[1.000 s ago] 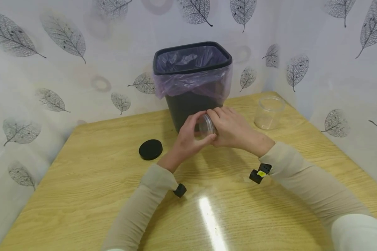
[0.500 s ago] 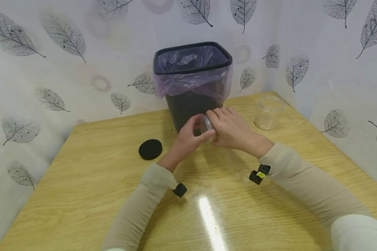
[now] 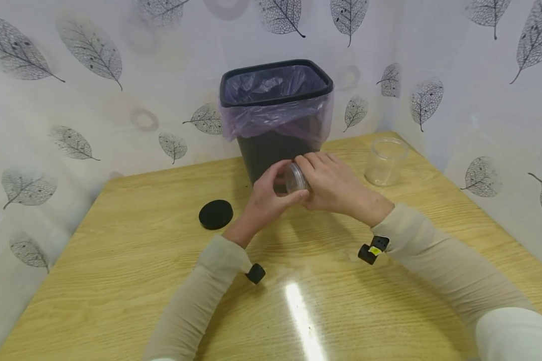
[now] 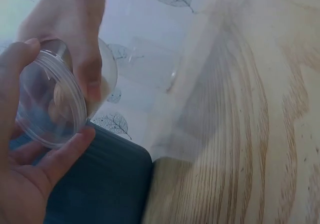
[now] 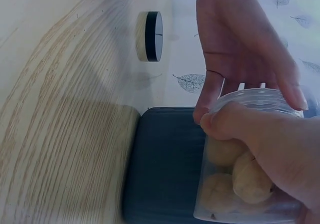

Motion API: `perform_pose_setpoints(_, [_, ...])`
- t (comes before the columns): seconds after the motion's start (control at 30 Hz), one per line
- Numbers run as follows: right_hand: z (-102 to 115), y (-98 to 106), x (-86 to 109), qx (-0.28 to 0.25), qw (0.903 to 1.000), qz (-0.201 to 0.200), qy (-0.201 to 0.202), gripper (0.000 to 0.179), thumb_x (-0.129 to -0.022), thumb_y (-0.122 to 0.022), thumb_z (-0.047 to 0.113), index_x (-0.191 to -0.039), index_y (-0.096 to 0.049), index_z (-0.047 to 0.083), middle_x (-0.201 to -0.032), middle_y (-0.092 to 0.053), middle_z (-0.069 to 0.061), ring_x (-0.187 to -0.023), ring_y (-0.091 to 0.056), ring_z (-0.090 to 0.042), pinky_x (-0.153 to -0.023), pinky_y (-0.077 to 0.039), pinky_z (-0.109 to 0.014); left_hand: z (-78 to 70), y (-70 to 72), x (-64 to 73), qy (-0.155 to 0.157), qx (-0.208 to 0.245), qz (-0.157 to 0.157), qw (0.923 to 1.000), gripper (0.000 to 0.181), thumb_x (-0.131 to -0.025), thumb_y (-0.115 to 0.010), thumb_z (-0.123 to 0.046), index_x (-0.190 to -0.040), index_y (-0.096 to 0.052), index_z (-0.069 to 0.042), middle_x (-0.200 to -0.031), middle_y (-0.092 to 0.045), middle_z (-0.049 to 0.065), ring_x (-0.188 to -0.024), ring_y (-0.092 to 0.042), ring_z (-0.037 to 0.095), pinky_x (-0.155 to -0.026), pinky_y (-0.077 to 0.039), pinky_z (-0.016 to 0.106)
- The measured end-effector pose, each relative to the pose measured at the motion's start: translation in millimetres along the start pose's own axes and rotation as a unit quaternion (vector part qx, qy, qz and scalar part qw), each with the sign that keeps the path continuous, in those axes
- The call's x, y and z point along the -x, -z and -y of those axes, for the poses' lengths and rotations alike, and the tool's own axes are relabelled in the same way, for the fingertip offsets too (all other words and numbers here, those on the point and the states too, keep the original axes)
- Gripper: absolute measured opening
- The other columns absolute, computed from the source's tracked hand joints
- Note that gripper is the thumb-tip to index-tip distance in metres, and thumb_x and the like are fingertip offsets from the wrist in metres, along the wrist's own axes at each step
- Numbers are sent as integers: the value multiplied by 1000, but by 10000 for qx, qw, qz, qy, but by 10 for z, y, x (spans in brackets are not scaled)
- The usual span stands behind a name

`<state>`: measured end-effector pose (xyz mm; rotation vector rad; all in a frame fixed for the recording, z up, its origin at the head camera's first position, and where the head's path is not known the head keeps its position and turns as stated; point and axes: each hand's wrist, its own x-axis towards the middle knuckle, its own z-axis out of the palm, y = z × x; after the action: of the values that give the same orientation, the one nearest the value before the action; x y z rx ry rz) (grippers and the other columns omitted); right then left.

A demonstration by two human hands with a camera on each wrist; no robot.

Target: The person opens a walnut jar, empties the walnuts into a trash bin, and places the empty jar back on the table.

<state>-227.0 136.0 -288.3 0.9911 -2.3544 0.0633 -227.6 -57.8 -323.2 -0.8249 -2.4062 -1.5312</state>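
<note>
A clear plastic jar (image 3: 294, 178) is tilted between both hands in front of the bin, its mouth toward the left palm. Several walnuts (image 5: 251, 179) show through its wall in the right wrist view. My right hand (image 3: 331, 188) grips the jar's body, the thumb lying along the side close to the rim. Around the mouth curves my left hand (image 3: 266, 198); in the left wrist view its thumb and fingers hold the rim from opposite sides. The jar carries no lid, and a black round lid (image 3: 216, 214) lies on the table left of the hands.
Right behind the hands stands a dark bin (image 3: 275, 155) lined with a purple bag (image 3: 273, 118). A second clear jar (image 3: 386, 163) stands upright at the back right of the wooden table (image 3: 131, 250). Leaf-patterned sheeting (image 3: 162, 75) closes off the back and sides.
The left hand's thumb and fingers have shifted slightly at the jar's rim. The right hand keeps its grip on the jar; the bin, lid and second jar stay in place.
</note>
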Motion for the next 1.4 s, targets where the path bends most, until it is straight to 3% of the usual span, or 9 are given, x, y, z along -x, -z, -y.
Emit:
perform_pose_setpoints(0.13, [10,2,-3,129,9999,9,57,83,-63,-85,39,-127,-54,-4,-116,-64,-20,-106,-61,-38,-92,-52,-49,-15,18,3,632,-43,36,9980,69,-85,-76,-44,-142,-47,-18,-129,-60,1,-110,-64,21,-85,-59,36])
perform_pose_setpoints(0.23, [11,-3,0,166,9998,31,84,83,-62,-86,39,-126,-54,-4,-115,-64,-20,-106,-61,-38,-92,-52,-49,-11,16,8,794,68,181,9967,73,-85,-75,-45,-145,-42,-20,-134,-56,0,-116,-60,20,-90,-58,38])
perform_pose_setpoints(0.33, [7,-5,2,167,9998,48,94,85,-61,-87,39,-127,-54,-4,-116,-64,-20,-106,-61,-38,-92,-52,-49,1,6,13,482,206,274,9982,81,-85,-79,-35,-150,-35,-17,-145,-45,2,-124,-54,20,-93,-57,38])
perform_pose_setpoints(0.47, [-2,-2,-5,136,9999,73,76,94,-56,-92,41,-129,-53,-5,-117,-63,-21,-107,-60,-38,-93,-51,-50,25,-1,18,-360,100,289,9989,93,-78,-85,-16,-153,-29,-10,-151,-35,10,-130,-47,25,-91,-58,40])
perform_pose_setpoints(0.63, [-5,2,-12,150,9998,51,117,97,-53,-93,41,-128,-53,-5,-117,-63,-21,-107,-60,-38,-94,-51,-50,46,-3,34,-777,-288,160,9964,89,-76,-86,-12,-148,-34,-5,-143,-41,15,-128,-49,28,-85,-60,42])
perform_pose_setpoints(0.93, [20,-26,-15,323,9992,-41,245,81,-62,-86,37,-125,-55,-3,-115,-65,-19,-106,-62,-37,-92,-51,-49,23,21,60,623,356,193,9972,72,-84,-78,-37,-142,-44,-14,-130,-55,4,-113,-63,25,-85,-60,32])
perform_pose_setpoints(1.03, [26,-35,-9,308,9992,-17,256,82,-61,-87,37,-126,-55,-3,-115,-65,-19,-105,-62,-37,-92,-51,-48,25,21,68,786,394,285,9957,74,-85,-77,-39,-145,-41,-15,-132,-54,4,-118,-60,25,-90,-58,36])
perform_pose_setpoints(1.2, [35,-38,-11,235,9995,66,216,89,-59,-90,40,-127,-54,-3,-117,-64,-19,-107,-61,-38,-92,-50,-49,46,7,67,-12,96,374,9993,92,-82,-82,-22,-154,-25,-10,-146,-37,12,-129,-46,26,-94,-57,39])
perform_pose_setpoints(1.4, [34,-18,-17,75,9997,167,146,103,-51,-96,45,-129,-52,-4,-118,-62,-20,-108,-59,-38,-93,-49,-50,64,-2,52,-1117,-400,336,9924,98,-76,-84,-8,-152,-23,-4,-148,-30,17,-131,-41,27,-88,-59,42])
